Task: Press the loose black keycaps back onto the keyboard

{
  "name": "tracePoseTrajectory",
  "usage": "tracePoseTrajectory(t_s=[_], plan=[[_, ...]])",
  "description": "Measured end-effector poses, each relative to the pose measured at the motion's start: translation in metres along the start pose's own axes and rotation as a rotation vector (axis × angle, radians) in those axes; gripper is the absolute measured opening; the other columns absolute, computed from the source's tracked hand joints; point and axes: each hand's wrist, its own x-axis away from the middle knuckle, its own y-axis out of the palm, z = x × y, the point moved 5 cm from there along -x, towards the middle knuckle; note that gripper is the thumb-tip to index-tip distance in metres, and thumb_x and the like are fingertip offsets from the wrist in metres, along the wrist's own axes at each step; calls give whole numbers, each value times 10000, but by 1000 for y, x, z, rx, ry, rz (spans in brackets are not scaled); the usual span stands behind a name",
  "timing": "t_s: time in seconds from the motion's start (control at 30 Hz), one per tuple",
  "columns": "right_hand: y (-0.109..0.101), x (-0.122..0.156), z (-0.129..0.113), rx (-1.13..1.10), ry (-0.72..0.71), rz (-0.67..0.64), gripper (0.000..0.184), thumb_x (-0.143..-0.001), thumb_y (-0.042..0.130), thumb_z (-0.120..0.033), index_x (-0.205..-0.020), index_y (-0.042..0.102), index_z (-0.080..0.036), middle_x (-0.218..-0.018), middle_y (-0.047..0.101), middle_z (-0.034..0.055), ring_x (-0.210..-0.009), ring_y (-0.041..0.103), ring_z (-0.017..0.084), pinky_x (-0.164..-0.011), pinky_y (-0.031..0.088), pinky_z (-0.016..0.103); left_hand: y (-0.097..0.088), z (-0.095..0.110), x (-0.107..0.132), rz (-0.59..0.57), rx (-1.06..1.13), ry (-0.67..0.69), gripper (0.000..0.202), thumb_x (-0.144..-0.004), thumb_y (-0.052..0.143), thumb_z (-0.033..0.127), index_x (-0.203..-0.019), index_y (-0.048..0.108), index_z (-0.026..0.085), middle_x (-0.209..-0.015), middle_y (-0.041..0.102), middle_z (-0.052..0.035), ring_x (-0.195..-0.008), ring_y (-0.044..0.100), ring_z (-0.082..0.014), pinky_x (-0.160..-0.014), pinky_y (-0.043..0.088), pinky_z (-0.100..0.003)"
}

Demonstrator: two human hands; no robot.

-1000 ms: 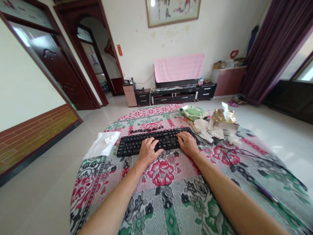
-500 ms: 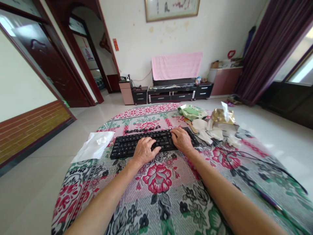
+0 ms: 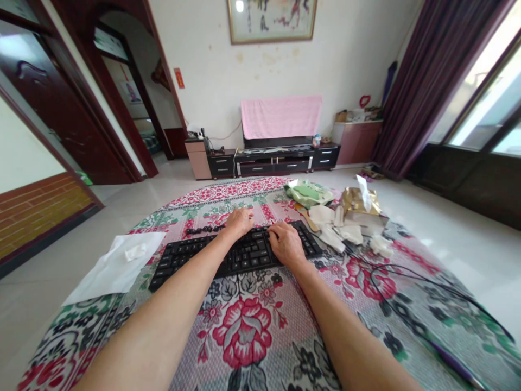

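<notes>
Blk plastic kbd [image 3: 254, 255] under L forearm & R hand, so many keys hidden. L hand [image 3: 239, 221] over its far edge, fingers bent, tips hard to see; can't tell if it grips. R hand [image 3: 287, 244] rests on keys, fingers curled, grip unclear too. Small blk bits [image 3: 203, 230] L of L hand, blurry. Beneath: textured floral cloth [image 3: 244, 331], cut off at bottom. R of R hand: limp whitish rags [image 3: 350, 234], shiny gold tissue box [image 3: 353, 204].

A single view here, riding on the person's head, facing forward and dipping down along the arms to the left hand [image 3: 239, 221] and right hand [image 3: 286, 245]! The tabletop [image 3: 285, 320] looms close below, while the far wall [image 3: 211, 81] stands well back, filling the upper middle.
</notes>
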Motion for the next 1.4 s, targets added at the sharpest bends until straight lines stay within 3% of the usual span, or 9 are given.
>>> tracePoseTrajectory(t_s=[0.27, 0.37, 0.47, 0.6, 0.77, 0.9, 1.07, 1.4], plan=[[1, 2, 0, 6, 30, -7, 204, -841, 473, -183, -852, 677, -190, -881, 665, 64, -867, 570, 189, -836, 395, 298, 21, 0, -11, -41, -110, -43, 241, -730, 520, 169, -801, 740, 239, -817, 712, -66, -823, 635, -219, -720, 468, -304], [0, 2, 0, 16, 45, -13, 200, -839, 478, -183, -844, 677, -192, -877, 664, 64, -863, 570, 190, -834, 393, 298, 20, 4, -15, -23, -88, -5, 264, -728, 516, 138, -822, 745, 230, -838, 717, -73, -850, 639, -229, -754, 473, -317], [-1, 1, 0, 17, 47, -7, 198, -838, 481, -177, -850, 678, -193, -876, 664, 65, -864, 571, 189, -832, 393, 295, 10, 8, -14, 75, 64, 38, 272, -735, 528, 139, -882, 735, 236, -876, 722, -41, -857, 641, -204, -814, 469, -308], [-1, 1, 0, 15, 33, 0, 197, -838, 482, -173, -852, 678, -185, -874, 665, 64, -858, 574, 184, -832, 397, 291, -5, 2, 4, 116, 467, 19, 305, -706, 582, 158, -978, 706, 215, -836, 724, 2, -745, 647, -148, -767, 492, -257], [0, 0, -1, -16, 18, 14, 196, -829, 483, -155, -851, 676, -183, -861, 664, 65, -847, 582, 186, -832, 410, 303, -18, -8, 50, 67, 865, -24, 329, -687, 608, 195, -1002, 684, 141, -897, 720, -47, -810, 656, -157, -813, 501, -282], [-1, -1, -14, -141, -77, 56, 190, -808, 514, -147, -930, 653, -192, -916, 657, 55, -901, 580, 191, -853, 421, 311, -17, -16, 77, 68, 977, -96, 336, -675, 613, 185, -1002, 681, 159, -929, 715, -45, -835, 658, -161, -861, 495, -318], [6, 2, -37, -289, -228, -18, 216, -789, 578, -174, -994, 635, -204, -941, 657, 47, -903, 589, 187, -846, 439, 316, -8, -20, 89, 102, 1055, -105, 382, -669, 619, 169, -1049, 656, 156, -932, 710, -44, -860, 655, -163, -871, 495, -321], [12, 3, -41, -424, -158, -45, 160, -787, 593, -172, -929, 655, -212, -861, 667, 22, -810, 607, 155, -759, 462, 278, -14, -18, 96, 82, 1194, -192, 366, -638, 618, 124, -1002, 659, 129, -911, 715, -62, -867, 656, -171, -863, 497, -325]])
